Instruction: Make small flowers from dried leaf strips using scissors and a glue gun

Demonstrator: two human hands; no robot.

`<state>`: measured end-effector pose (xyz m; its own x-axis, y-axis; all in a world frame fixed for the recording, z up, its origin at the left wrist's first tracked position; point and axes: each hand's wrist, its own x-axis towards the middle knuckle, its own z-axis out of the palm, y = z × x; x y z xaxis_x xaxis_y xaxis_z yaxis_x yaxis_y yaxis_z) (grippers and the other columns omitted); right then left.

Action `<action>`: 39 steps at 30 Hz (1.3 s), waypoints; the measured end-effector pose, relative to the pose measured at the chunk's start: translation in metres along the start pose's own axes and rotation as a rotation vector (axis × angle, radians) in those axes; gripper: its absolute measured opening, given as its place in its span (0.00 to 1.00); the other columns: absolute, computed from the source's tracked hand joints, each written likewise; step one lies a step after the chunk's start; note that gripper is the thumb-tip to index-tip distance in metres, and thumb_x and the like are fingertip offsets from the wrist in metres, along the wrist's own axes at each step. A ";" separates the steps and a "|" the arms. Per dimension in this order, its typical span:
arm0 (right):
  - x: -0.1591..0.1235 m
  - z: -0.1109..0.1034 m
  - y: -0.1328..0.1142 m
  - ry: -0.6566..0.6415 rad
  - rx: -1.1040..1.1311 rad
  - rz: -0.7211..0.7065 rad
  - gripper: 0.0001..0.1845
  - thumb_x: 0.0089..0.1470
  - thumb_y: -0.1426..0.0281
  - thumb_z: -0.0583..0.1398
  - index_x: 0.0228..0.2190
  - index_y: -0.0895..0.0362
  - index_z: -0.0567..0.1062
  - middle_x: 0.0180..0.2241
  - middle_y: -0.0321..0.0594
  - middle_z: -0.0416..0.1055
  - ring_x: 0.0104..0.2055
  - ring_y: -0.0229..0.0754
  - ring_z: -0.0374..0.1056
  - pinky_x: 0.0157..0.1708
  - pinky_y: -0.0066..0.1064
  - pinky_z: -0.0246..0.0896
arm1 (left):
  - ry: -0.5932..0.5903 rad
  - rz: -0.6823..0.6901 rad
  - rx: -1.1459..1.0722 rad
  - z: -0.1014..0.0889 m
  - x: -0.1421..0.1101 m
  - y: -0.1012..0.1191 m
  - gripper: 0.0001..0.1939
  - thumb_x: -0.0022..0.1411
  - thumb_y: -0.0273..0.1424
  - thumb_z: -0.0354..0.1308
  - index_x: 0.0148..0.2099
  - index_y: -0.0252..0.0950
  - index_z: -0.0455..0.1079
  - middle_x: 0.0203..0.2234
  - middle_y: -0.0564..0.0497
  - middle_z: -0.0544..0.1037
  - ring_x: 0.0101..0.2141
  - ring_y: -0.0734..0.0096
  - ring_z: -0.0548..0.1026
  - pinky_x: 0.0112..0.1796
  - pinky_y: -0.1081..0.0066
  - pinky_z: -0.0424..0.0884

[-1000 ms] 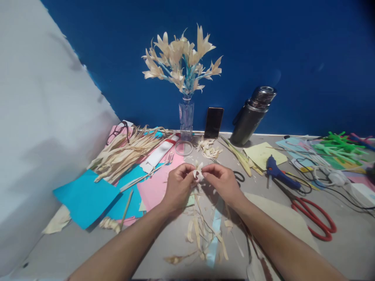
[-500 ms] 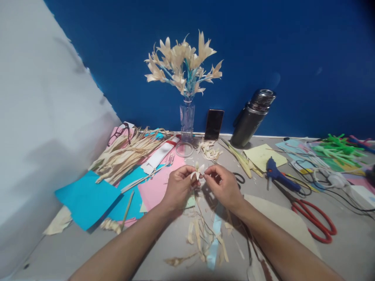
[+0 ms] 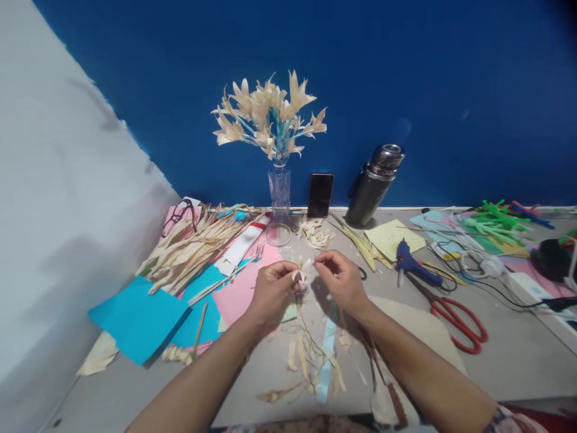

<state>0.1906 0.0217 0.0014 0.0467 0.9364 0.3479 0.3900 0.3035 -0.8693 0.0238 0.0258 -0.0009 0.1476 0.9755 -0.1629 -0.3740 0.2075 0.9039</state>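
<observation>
Over the middle of the table my left hand [image 3: 271, 293] and my right hand [image 3: 341, 280] meet, both pinched on a small cream husk flower [image 3: 303, 272]. The left fingers grip its base while the right fingertips hold a petal at its top. Its thin stem hangs down between my wrists toward a scatter of husk strips [image 3: 311, 361] and a pale blue strip [image 3: 325, 355] on the table below.
A glass vase of husk flowers [image 3: 270, 120], a phone [image 3: 320, 195] and a steel flask [image 3: 374, 183] stand at the back. Husk strands [image 3: 193, 243] and blue paper [image 3: 135, 310] lie left. Blue glue gun [image 3: 412, 267], red scissors [image 3: 453, 316], cables and green stems [image 3: 496, 219] lie right.
The view has shifted a little to the right and down. Both hands stay together on the small flower, with the right fingers now raised slightly on a petal.
</observation>
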 end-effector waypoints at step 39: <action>-0.001 -0.010 0.002 -0.087 -0.135 -0.538 0.15 0.59 0.79 0.60 0.44 0.51 0.79 0.36 0.42 0.72 0.36 0.41 0.70 0.34 0.32 0.66 | 0.000 0.186 0.380 0.002 -0.005 0.002 0.03 0.53 0.27 0.60 0.29 0.32 0.74 0.20 0.53 0.73 0.23 0.75 0.67 0.27 0.75 0.64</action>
<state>0.2001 0.0201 0.0028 -0.2653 0.6686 0.6946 0.4524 0.7226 -0.5227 0.0243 0.0212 0.0023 0.1099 0.9938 0.0165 -0.0304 -0.0133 0.9994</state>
